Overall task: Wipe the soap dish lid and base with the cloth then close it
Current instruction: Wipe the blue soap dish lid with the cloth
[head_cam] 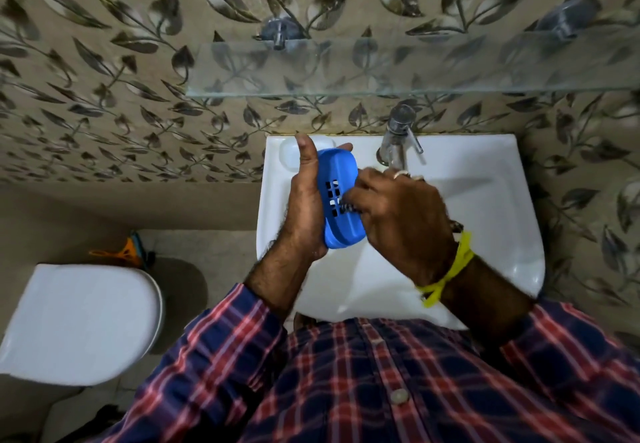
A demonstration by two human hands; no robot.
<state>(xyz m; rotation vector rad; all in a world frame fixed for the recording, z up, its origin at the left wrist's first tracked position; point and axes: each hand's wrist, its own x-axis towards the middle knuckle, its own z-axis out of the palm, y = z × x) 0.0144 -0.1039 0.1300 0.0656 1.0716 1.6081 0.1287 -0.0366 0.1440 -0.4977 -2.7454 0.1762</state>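
Observation:
A blue plastic soap dish part (341, 196) with several square drain holes is held upright over the white sink (485, 221). My left hand (304, 207) grips it from the left, thumb up along its edge. My right hand (398, 221) presses against its holed face, fingers closed on a small dark patterned cloth (348, 207), of which only a scrap shows. I cannot tell whether this part is the base or the lid; no second part is in sight.
A chrome tap (398, 137) stands at the back of the sink, just right of the dish. A glass shelf (381, 68) juts from the leaf-patterned wall above. A white toilet (79, 321) sits at lower left.

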